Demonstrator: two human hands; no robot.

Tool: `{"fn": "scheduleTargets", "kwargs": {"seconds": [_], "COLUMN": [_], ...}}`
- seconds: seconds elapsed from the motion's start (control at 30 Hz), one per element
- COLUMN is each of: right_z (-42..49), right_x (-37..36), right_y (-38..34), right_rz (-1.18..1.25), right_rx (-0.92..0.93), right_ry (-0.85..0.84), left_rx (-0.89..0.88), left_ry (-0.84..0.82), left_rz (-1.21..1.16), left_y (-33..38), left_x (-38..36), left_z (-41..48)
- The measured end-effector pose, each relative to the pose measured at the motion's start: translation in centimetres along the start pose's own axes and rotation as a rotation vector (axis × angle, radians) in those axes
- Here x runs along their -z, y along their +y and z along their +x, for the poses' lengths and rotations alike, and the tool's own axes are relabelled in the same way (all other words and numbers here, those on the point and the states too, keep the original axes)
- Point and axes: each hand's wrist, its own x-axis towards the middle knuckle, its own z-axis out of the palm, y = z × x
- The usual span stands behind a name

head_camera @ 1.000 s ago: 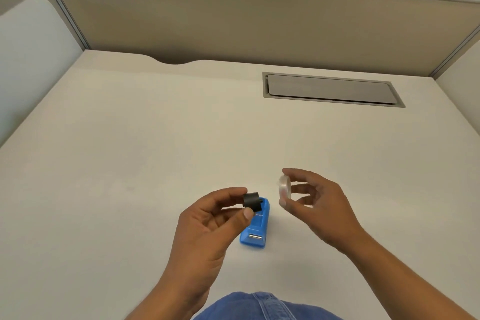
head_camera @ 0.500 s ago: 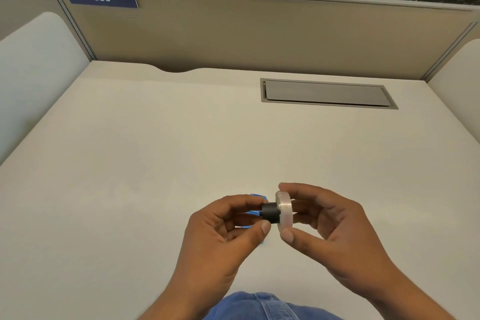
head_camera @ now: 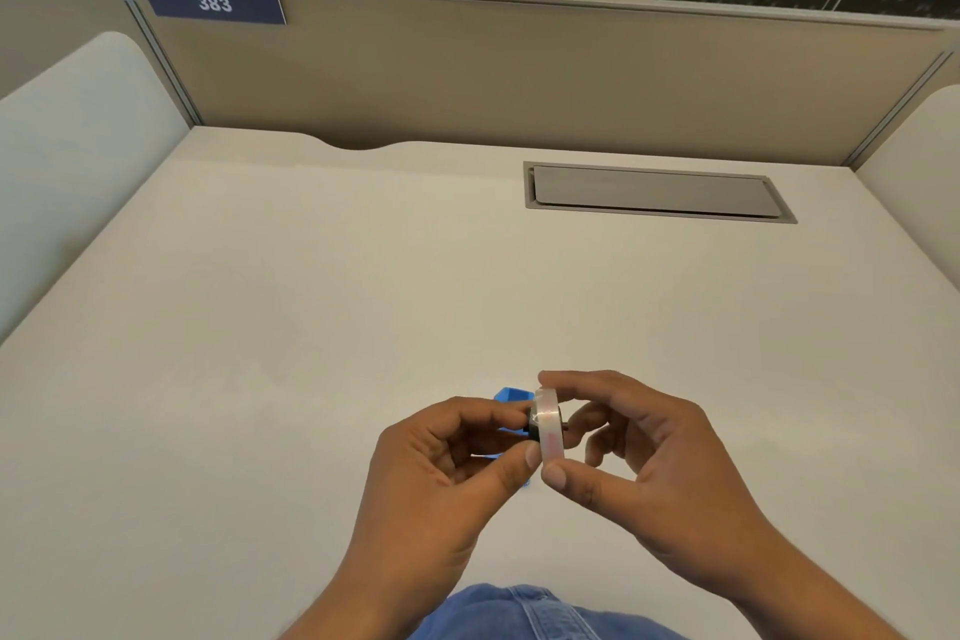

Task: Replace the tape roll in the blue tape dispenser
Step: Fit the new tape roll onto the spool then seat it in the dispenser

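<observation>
Blue tape dispenser (head_camera: 511,396): mostly hidden behind both hands; only 1 corner above the left fingers, plus slivers between and under them. Can't tell how it lies.
Black core (head_camera: 533,424): only a thin edge shows left of the tape roll (head_camera: 549,426); rest covered by left hand (head_camera: 436,478) fingertips and the roll. How far it sits in the roll: can't tell.
Roll's far side: hidden behind right hand (head_camera: 649,463) fingers.
Forearms: both cut off by bottom edge.
Jeans (head_camera: 519,613): only a patch, cut off at bottom edge.
Desk (head_camera: 311,301): left and right edges run out of frame.
Behind glass, top right: dark, speckled, unclear.
</observation>
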Motion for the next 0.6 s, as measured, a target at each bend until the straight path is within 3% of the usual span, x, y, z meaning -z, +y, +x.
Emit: {"fn": "scheduleTargets", "kwargs": {"seconds": [0.13, 0.3, 0.6], "right_z": [0.0, 0.1, 0.7], "right_x": [0.1, 0.1, -0.2], "right_y": [0.1, 0.1, 0.8], "right_rz": [0.020, 0.255, 0.195], "right_rx": [-0.018, -0.105, -0.113], "right_ry": [-0.007, 0.061, 0.104], "left_rx": [0.019, 0.039, 0.061], "left_ry": [0.002, 0.029, 0.004], "left_rz": [-0.013, -0.053, 0.023], "left_y": [-0.1, -0.3, -1.1], "left_x": [0.2, 0.5, 0.7], "left_z": [0.2, 0.7, 1.2]}}
